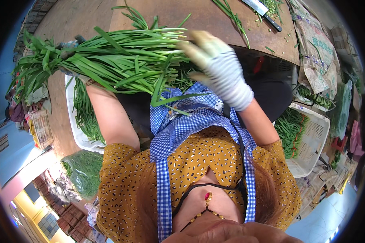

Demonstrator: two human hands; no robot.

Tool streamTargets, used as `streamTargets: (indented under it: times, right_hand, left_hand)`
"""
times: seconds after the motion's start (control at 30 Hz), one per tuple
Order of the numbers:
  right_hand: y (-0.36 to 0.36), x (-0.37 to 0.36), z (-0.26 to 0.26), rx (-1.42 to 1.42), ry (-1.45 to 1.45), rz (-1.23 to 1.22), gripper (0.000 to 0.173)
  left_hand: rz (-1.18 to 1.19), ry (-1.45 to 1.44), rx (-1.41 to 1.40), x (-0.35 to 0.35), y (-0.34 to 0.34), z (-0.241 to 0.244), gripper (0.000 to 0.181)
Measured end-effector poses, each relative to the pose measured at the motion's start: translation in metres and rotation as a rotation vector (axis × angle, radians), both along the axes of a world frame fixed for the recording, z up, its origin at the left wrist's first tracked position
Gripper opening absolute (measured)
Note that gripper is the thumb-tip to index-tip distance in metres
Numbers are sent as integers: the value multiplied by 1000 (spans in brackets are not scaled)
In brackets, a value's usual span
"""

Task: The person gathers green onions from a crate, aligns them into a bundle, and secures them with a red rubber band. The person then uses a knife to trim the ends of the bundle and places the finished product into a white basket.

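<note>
My left hand (67,56), in a bluish glove and partly hidden by leaves, grips a large bunch of garlic chives (118,57) near its leafy end. The bunch lies sideways above my lap, its pale stalk ends pointing right. Beside those ends is my right hand (220,68), in a white-and-grey striped glove with yellowish fingers. Its fingers are spread and blurred by motion; whether the fingertips touch the stalks is unclear. Some loose leaves hang down over the blue checked apron (182,121).
A knife (269,19) with a black handle lies on the wooden table (270,41) among chopped green bits and a few loose stalks (232,18). White plastic crates of greens stand at the left (71,112) and right (314,136). A woven sack (318,51) lies beyond the table's right edge.
</note>
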State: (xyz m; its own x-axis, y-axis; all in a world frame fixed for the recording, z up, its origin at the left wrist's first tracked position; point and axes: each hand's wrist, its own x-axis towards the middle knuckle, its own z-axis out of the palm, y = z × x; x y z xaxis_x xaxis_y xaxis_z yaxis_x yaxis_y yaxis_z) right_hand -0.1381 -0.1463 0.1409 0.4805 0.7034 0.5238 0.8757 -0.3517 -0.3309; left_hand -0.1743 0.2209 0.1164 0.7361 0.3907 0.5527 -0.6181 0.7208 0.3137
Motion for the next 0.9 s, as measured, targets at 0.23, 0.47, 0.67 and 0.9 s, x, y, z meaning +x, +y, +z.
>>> streamTargets:
  times: [0.23,0.47,0.67,0.9]
  right_hand:
    - [30,-6,-56,-121,-95,187,25]
    - [-63,12,-115,-773,317,-67,24]
    - [4,-14,-22,-285,-49,13,56]
    - [58,-5,-55,-370,135,219,9]
  left_hand:
    - [95,-13,-51,3,13,-21,37]
    - [118,3,-170,-19,12,-25,33]
    - [102,20,-171,-15,16,-34,33]
    - [113,81,-230,-22,12,-30,33]
